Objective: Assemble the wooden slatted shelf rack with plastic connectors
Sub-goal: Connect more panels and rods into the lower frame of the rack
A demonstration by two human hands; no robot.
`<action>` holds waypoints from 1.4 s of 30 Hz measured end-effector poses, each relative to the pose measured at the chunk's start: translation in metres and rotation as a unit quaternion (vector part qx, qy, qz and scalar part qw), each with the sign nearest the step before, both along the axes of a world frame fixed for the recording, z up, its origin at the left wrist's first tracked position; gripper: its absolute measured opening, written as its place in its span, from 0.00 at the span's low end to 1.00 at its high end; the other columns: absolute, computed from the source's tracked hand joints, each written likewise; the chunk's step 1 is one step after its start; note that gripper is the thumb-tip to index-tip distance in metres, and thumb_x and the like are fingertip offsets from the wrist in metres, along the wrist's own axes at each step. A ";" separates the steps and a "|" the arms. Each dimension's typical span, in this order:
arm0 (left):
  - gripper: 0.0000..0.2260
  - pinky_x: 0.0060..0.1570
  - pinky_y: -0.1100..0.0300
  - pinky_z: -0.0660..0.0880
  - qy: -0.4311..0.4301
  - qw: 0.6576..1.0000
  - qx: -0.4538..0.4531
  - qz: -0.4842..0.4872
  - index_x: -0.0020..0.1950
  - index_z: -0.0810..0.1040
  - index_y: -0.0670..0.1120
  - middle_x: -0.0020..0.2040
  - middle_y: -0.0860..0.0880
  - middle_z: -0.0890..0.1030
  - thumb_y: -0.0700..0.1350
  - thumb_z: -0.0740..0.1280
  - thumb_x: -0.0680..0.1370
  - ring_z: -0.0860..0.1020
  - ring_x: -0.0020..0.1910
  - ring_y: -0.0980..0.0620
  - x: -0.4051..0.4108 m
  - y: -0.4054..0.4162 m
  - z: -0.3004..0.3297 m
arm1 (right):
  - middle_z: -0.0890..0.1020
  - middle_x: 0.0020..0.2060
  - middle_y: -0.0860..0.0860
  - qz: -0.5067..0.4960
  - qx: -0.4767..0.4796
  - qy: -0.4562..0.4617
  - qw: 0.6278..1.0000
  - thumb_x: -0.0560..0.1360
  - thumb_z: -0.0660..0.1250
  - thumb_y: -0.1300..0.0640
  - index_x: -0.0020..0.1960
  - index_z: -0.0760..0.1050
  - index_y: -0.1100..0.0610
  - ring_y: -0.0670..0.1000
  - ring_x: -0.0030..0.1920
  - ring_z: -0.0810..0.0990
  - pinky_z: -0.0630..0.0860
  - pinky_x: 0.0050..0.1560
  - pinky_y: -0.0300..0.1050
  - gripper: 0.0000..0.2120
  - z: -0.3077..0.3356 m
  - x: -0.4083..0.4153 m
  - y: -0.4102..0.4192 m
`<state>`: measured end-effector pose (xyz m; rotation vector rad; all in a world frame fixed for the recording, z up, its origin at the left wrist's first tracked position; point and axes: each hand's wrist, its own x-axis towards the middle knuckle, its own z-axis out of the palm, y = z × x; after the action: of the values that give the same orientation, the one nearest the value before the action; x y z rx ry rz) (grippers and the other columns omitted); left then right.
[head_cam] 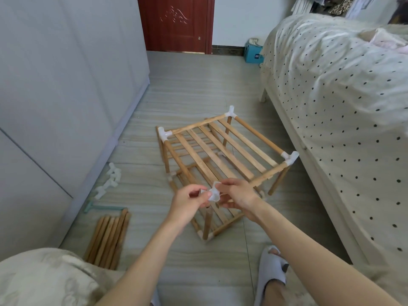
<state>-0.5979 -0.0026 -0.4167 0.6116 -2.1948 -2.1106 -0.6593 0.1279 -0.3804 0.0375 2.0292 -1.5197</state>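
Knee under pale fabric point(44, 281) at the lower left edge; grey slipper point(270, 272) on a foot at the lower right, flat on the floor point(192, 85).

Both forearms reach forward. Left hand point(189, 203) and right hand point(237, 198) meet over the near corner of the rack, fingers of each curled and pinching one translucent plastic connector point(213, 193) between them. Connector sits above the top of the near upright post point(207, 224); whether it touches the post cannot be told.

Wooden slatted rack point(218, 155) stands on the floor between wardrobe point(55, 96) and bed point(342, 96), two slatted tiers, white connectors fitted on three upper corners.

Loose wooden rods point(108, 238) lie bundled on the floor at left, near the knee. Spare white connectors point(110, 180) scattered along the wardrobe's foot. Red-brown door point(176, 23) at the far end.
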 end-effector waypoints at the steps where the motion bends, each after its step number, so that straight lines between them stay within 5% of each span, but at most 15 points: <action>1: 0.05 0.40 0.65 0.77 0.002 1.000 0.014 0.009 0.49 0.79 0.47 0.44 0.46 0.83 0.40 0.71 0.74 0.83 0.41 0.53 -0.001 -0.001 0.000 | 0.80 0.38 0.53 -0.003 -0.004 0.004 1.000 0.77 0.65 0.58 0.56 0.75 0.58 0.48 0.35 0.77 0.77 0.35 0.38 0.08 -0.002 0.001 -0.001; 5: 0.07 0.44 0.63 0.78 0.018 1.000 0.023 0.010 0.47 0.77 0.50 0.46 0.47 0.81 0.40 0.71 0.74 0.82 0.43 0.53 -0.005 -0.003 0.002 | 0.80 0.41 0.53 -0.007 -0.016 0.027 0.999 0.77 0.65 0.56 0.57 0.75 0.60 0.48 0.35 0.78 0.77 0.34 0.39 0.11 -0.002 0.000 -0.003; 9: 0.12 0.39 0.75 0.72 0.043 0.997 -0.058 0.006 0.44 0.77 0.56 0.44 0.58 0.79 0.38 0.71 0.73 0.77 0.43 0.67 -0.007 -0.001 0.004 | 0.78 0.38 0.53 -0.032 -0.030 0.036 0.998 0.76 0.67 0.53 0.51 0.77 0.62 0.48 0.34 0.78 0.79 0.38 0.40 0.12 -0.003 -0.001 0.000; 13: 0.13 0.40 0.73 0.69 0.038 0.991 -0.126 -0.002 0.43 0.75 0.58 0.45 0.57 0.79 0.38 0.71 0.73 0.77 0.47 0.62 -0.006 -0.002 0.004 | 0.78 0.36 0.52 -0.025 0.006 0.059 0.998 0.76 0.65 0.47 0.44 0.77 0.58 0.47 0.32 0.77 0.76 0.30 0.36 0.14 -0.005 0.001 -0.001; 17: 0.14 0.41 0.73 0.68 0.029 0.987 -0.154 -0.032 0.43 0.76 0.59 0.47 0.58 0.79 0.38 0.70 0.73 0.76 0.48 0.63 0.000 -0.003 0.002 | 0.80 0.40 0.55 -0.039 -0.043 -0.033 0.998 0.77 0.65 0.57 0.52 0.77 0.63 0.48 0.34 0.78 0.74 0.31 0.36 0.09 -0.015 0.004 0.004; 22: 0.08 0.55 0.62 0.74 0.035 0.999 -0.006 -0.014 0.51 0.79 0.54 0.51 0.54 0.81 0.41 0.69 0.76 0.78 0.54 0.56 0.002 -0.006 0.003 | 0.78 0.47 0.54 -0.024 -0.039 -0.022 0.999 0.75 0.65 0.69 0.54 0.74 0.61 0.52 0.48 0.81 0.79 0.41 0.36 0.10 -0.023 0.006 0.008; 27: 0.20 0.60 0.57 0.72 -0.019 0.993 -0.082 -0.084 0.67 0.72 0.51 0.56 0.56 0.78 0.41 0.68 0.76 0.75 0.56 0.55 0.000 -0.006 -0.002 | 0.78 0.54 0.57 0.007 -0.018 0.009 1.000 0.75 0.65 0.69 0.58 0.76 0.64 0.52 0.54 0.79 0.78 0.51 0.39 0.12 -0.029 0.005 0.012; 31: 0.11 0.44 0.65 0.75 -0.015 0.990 -0.105 -0.093 0.58 0.79 0.46 0.45 0.52 0.82 0.41 0.68 0.76 0.78 0.41 0.57 0.001 -0.002 -0.006 | 0.78 0.49 0.54 -0.018 -0.041 0.018 0.999 0.74 0.66 0.69 0.60 0.73 0.62 0.48 0.46 0.80 0.79 0.41 0.34 0.15 -0.029 0.007 0.014; 34: 0.05 0.41 0.65 0.72 -0.022 0.990 -0.131 -0.049 0.48 0.77 0.50 0.44 0.51 0.81 0.46 0.71 0.74 0.78 0.42 0.55 0.002 -0.001 -0.006 | 0.79 0.47 0.54 -0.066 -0.028 0.010 0.997 0.75 0.66 0.66 0.57 0.74 0.61 0.47 0.42 0.81 0.78 0.36 0.33 0.11 -0.028 0.005 0.015; 38: 0.10 0.40 0.63 0.72 -0.018 0.986 -0.166 0.007 0.43 0.72 0.48 0.43 0.47 0.80 0.48 0.73 0.72 0.78 0.44 0.51 0.004 0.004 -0.010 | 0.82 0.38 0.52 -0.014 0.018 -0.028 0.999 0.79 0.62 0.59 0.52 0.78 0.60 0.48 0.37 0.81 0.77 0.36 0.37 0.08 -0.026 0.007 0.018; 42: 0.13 0.38 0.63 0.71 -0.020 0.983 -0.181 0.024 0.41 0.69 0.48 0.45 0.45 0.80 0.48 0.74 0.71 0.79 0.44 0.50 0.005 0.007 -0.013 | 0.81 0.37 0.54 -0.018 -0.045 -0.059 0.997 0.78 0.63 0.59 0.52 0.78 0.62 0.48 0.35 0.80 0.76 0.34 0.36 0.08 -0.026 0.007 0.018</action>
<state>-0.5934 0.0047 -0.4292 0.6706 -2.4690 -1.6268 -0.6519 0.1457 -0.4066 0.1266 1.8744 -1.5913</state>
